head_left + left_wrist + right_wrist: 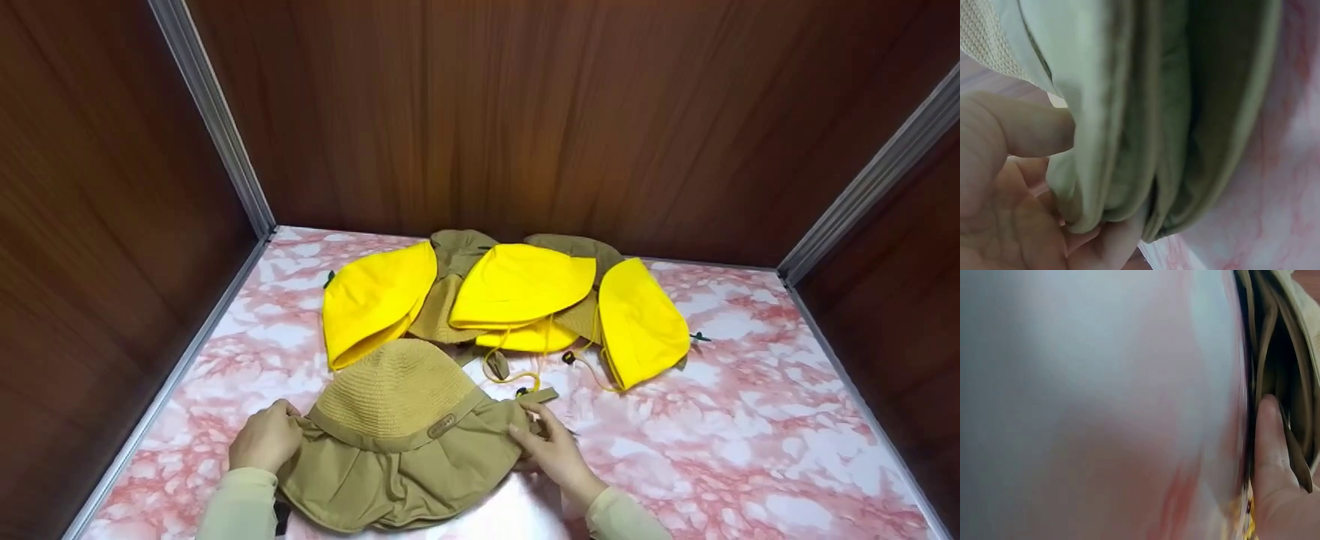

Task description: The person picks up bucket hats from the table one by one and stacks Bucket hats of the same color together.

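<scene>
A sun hat with a woven straw crown and a wide khaki cloth brim lies at the front of the table, its brim towards me. At the brim's left end, my left hand pinches the cloth; the left wrist view shows thumb and fingers around the folded brim. My right hand grips the brim's right end between thumb and fingers. In the right wrist view, a digit of that hand reaches into the brim's folds. A small brown label sits on the hat band.
Behind lie yellow bucket hats with cords and dark toggles, overlapping khaki straw hats. One yellow hat lies on its side at right, another at left. Brown wood-grain panels enclose the pink marbled table.
</scene>
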Motion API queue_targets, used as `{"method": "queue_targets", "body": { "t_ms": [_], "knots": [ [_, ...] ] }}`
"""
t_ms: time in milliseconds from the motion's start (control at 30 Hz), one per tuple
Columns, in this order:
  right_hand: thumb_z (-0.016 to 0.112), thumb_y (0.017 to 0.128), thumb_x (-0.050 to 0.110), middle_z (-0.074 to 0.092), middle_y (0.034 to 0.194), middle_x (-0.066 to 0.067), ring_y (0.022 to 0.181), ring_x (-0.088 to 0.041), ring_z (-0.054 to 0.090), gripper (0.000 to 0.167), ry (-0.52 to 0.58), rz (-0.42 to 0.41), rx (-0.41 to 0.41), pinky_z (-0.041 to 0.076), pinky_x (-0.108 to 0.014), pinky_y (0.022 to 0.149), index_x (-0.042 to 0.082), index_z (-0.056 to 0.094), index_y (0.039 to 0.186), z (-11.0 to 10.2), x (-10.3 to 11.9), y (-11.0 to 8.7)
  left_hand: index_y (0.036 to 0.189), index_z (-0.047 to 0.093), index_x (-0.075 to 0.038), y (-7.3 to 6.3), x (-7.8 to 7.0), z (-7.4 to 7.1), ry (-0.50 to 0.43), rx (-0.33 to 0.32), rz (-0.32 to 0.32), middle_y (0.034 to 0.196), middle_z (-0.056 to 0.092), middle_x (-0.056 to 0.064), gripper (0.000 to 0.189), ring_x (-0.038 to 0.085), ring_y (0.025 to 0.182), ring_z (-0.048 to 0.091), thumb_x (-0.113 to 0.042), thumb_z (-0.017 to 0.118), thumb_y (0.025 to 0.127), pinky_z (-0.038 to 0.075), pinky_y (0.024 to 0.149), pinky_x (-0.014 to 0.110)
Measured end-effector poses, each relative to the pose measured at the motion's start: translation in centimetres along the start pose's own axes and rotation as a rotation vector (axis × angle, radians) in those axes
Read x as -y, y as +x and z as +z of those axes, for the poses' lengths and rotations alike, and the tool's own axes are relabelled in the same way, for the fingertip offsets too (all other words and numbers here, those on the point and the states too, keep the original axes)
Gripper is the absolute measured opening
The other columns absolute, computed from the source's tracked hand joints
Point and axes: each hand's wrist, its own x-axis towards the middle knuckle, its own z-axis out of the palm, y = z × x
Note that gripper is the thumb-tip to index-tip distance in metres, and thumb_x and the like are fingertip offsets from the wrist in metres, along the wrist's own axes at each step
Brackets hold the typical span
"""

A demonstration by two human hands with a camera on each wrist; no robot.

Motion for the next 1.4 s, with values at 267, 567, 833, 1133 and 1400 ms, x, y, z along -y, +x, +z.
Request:
{"method": "queue_targets", "body": {
  "t_ms": [267,567,833,1133,1400],
  "knots": [
    [0.061,0.097,0.016,0.072,0.093,-0.012,0.067,-0.019,0.07,0.041,0.14,0.086,-0.086,0.062,-0.035,0.066,-0.009,0.051,0.128,-3.2,0.6,0.2,0.112,0.062,-0.002,0.1,0.4,-0.5,0.023,-0.029,-0.061,0.111,0.065,0.027,0.028,0.045,0.098,0.064,-0.012,0.042,0.094,0.052,0.07,0.059],
    [0.061,0.098,0.018,0.072,0.089,-0.006,0.074,-0.017,0.07,0.031,0.27,0.12,-0.36,0.061,-0.031,0.074,-0.005,0.059,0.119,-7.7,1.7,0.3,0.121,0.06,-0.003,0.1,0.2,-0.4,0.065,-0.082,-0.095,0.119,0.059,0.031,0.032,0.06,0.11,0.042,-0.016,0.046,0.095,0.044,0.082,0.068],
    [0.067,0.095,0.023,0.072,0.082,0.002,0.07,-0.01,0.065,0.009,0.617,0.195,-0.493,0.058,-0.031,0.073,0.014,0.068,0.097,-11.6,1.7,0.3,0.118,0.062,-0.001,-0.5,-1.0,-0.2,0.056,-0.288,-0.039,0.121,0.052,0.036,0.032,0.058,0.108,0.035,-0.008,0.062,0.086,0.033,0.084,0.067],
    [0.051,0.103,0.021,0.069,0.087,0.004,0.086,-0.009,0.066,0.02,0.746,0.227,-0.512,0.056,-0.023,0.091,0.011,0.053,0.12,-14.2,1.3,0.3,0.104,0.072,-0.006,-1.4,-6.1,-0.6,-0.152,-0.613,0.188,0.115,0.064,0.023,0.036,0.046,0.105,0.048,0.01,0.055,0.077,0.041,0.085,0.057],
    [0.041,0.105,0.023,0.067,0.088,0.003,0.098,-0.012,0.066,0.058,0.795,0.259,-0.444,0.039,-0.031,0.114,0.008,0.017,0.156,-14.5,0.8,0.9,0.099,0.072,-0.002,-3.2,-12.6,-0.3,-0.563,-0.53,0.337,0.109,0.065,0.017,0.038,0.033,0.103,0.055,0.019,0.047,0.079,0.045,0.081,0.031]
  ]
}}
